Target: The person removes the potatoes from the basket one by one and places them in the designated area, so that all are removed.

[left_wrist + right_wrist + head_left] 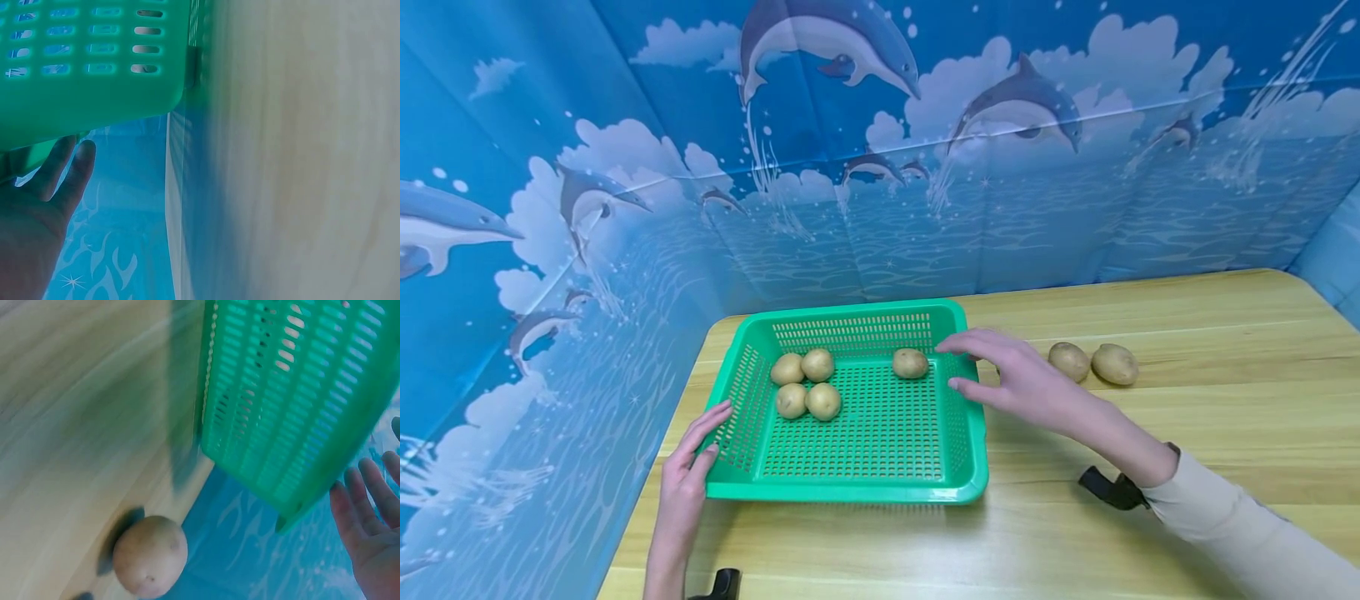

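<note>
A green plastic basket with slotted walls stands on the table. Four of its potatoes are clustered in its left half, while a single potato lies near the right end. My left hand rests at the basket's left rim; two of its fingers look straight beside the rim in the left wrist view. Over the right rim reaches my right hand, fingers and thumb spread apart, holding nothing. Its fingers appear extended beside the rim in the right wrist view.
Two more potatoes, one potato touching or nearly touching another potato, lie on the wooden table right of the basket. A blue dolphin-print curtain hangs along the table's back and left edges.
</note>
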Demonstrator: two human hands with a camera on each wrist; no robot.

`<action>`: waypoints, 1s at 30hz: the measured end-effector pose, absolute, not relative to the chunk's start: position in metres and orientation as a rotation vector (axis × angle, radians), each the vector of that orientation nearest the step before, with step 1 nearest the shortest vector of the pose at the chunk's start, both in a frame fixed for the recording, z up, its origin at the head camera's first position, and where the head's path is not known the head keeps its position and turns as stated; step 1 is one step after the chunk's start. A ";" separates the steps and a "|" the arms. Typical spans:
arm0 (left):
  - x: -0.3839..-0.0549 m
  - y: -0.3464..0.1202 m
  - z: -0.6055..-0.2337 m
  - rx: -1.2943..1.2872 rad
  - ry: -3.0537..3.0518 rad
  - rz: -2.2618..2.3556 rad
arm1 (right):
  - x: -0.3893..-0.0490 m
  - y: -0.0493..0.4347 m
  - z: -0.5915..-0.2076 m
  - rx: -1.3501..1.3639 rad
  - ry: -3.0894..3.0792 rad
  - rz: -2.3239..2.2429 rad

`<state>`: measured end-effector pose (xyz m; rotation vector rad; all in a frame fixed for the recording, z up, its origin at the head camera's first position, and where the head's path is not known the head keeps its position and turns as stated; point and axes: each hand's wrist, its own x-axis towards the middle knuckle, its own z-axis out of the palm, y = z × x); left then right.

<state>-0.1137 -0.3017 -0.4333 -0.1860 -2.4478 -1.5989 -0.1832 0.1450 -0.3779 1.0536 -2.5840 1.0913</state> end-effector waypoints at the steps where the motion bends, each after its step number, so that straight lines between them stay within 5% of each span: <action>1: -0.114 -0.302 -0.433 -0.183 -2.449 -1.603 | -0.183 0.142 -0.378 1.069 -2.594 1.079; 30: -0.113 -0.299 -0.431 -0.169 -2.408 -1.631 | -0.236 0.095 -0.365 1.365 -2.915 0.951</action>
